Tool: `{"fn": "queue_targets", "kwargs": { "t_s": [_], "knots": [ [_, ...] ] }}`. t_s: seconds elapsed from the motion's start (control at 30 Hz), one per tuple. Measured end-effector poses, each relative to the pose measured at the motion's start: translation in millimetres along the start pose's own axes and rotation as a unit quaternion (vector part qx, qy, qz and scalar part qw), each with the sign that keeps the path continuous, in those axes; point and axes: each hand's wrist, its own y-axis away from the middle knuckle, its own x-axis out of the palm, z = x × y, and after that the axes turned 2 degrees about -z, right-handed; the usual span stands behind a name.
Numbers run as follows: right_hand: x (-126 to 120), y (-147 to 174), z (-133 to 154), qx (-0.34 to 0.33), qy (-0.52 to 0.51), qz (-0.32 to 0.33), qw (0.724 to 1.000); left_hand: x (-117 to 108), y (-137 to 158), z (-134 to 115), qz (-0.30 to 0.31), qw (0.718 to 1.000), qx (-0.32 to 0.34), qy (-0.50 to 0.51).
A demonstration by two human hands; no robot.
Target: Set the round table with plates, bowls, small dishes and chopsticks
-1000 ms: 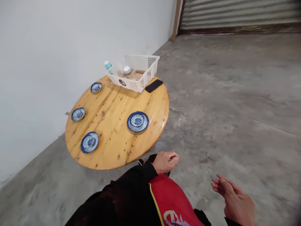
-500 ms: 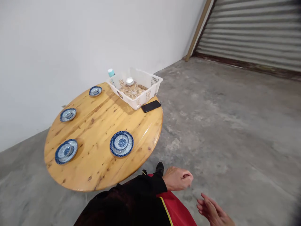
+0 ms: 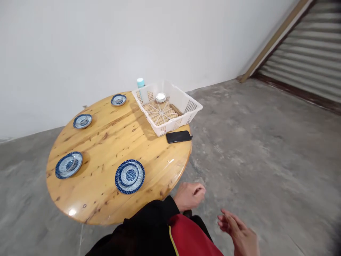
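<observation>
My left hand (image 3: 189, 195) hangs beside the near right edge of a round wooden table (image 3: 106, 142), fingers curled into a loose fist with nothing in it. My right hand (image 3: 239, 234) is lower right over the concrete floor, fingers spread, holding nothing. Nearest my left hand is a blue-and-white plate with a small bowl on it (image 3: 129, 176). Three more blue-and-white place settings (image 3: 68, 165) (image 3: 82, 121) (image 3: 118, 100) ring the table's left and far side.
A white plastic basket (image 3: 183, 103) stands at the table's far right with a small white bowl (image 3: 161, 97) inside. A teal-capped bottle (image 3: 140, 83) is behind it, a black phone (image 3: 178, 136) in front. White wall behind, a roller shutter (image 3: 311, 53) at right.
The view has swung so the table sits nearer and more to the left. My left hand stays curled by the table's edge; my right hand has drifted left and lower.
</observation>
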Motion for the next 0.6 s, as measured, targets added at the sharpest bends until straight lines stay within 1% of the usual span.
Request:
{"fn": "queue_targets", "kwargs": {
  "t_s": [0.07, 0.13, 0.23, 0.3, 0.37, 0.43, 0.47, 0.53, 0.6],
  "knots": [
    [16.1, -27.3, 37.7, -0.065, 0.047, 0.035, 0.996, -22.0, -6.9, 0.9, -0.077, 0.997, 0.0, 0.026],
    [33.5, -53.6, 84.5, -0.135, 0.093, 0.072, 0.984, -49.1, -15.6, -1.2, -0.15, 0.988, 0.004, 0.048],
    [68.3, -86.0, 167.9, -0.252, 0.129, 0.131, 0.95, -99.7, -35.1, -12.2, -0.24, 0.97, 0.02, 0.042],
    [100.8, -103.0, 226.2, -0.313, 0.147, 0.173, 0.922, -138.7, -53.8, -24.0, -0.28, 0.959, 0.026, -0.006],
    [141.4, -119.9, 280.6, -0.354, 0.171, 0.206, 0.896, -179.6, -77.9, -37.1, -0.31, 0.948, 0.024, -0.071],
    [189.2, -140.7, 327.7, -0.383, 0.221, 0.234, 0.866, -220.5, -107.3, -48.5, -0.316, 0.939, 0.013, -0.136],
    [215.3, -153.6, 347.8, -0.386, 0.242, 0.246, 0.855, -240.5, -124.0, -52.6, -0.316, 0.934, -0.001, -0.165],
    [270.7, -185.1, 381.3, -0.377, 0.266, 0.274, 0.844, -278.6, -161.3, -56.3, -0.315, 0.924, -0.039, -0.212],
    [328.3, -223.6, 406.1, -0.357, 0.277, 0.298, 0.841, -312.8, -203.3, -52.6, -0.306, 0.918, -0.083, -0.238]
  ]
}}
